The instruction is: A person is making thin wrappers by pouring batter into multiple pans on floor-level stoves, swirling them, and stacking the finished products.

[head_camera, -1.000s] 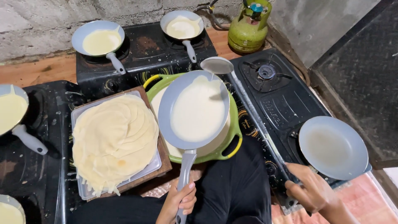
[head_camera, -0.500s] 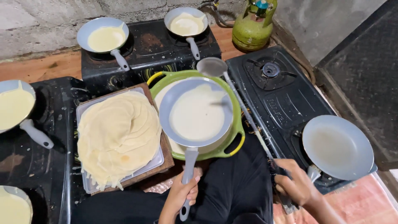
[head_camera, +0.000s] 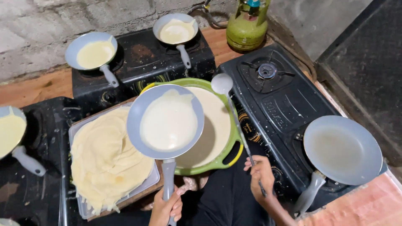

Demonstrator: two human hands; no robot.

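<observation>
My left hand (head_camera: 166,208) grips the grey handle of a pale blue frying pan (head_camera: 165,122) coated with a thin layer of white batter. The pan hangs tilted over a green pot (head_camera: 228,157) of batter. My right hand (head_camera: 260,174) holds the long handle of a metal ladle (head_camera: 222,84), whose bowl rests at the pot's far rim. To the left, a stack of thin cooked crepes (head_camera: 106,157) lies on a tray (head_camera: 155,182).
An empty pan (head_camera: 342,149) sits on the right stove (head_camera: 276,100). Two pans with batter (head_camera: 93,52) (head_camera: 176,29) stand on the far stove, another pan (head_camera: 10,129) at the left. A green gas cylinder (head_camera: 247,25) is by the wall.
My right hand left the empty pan on the right stove and took hold of the ladle handle. The pan in my left hand stays tilted over the pot.
</observation>
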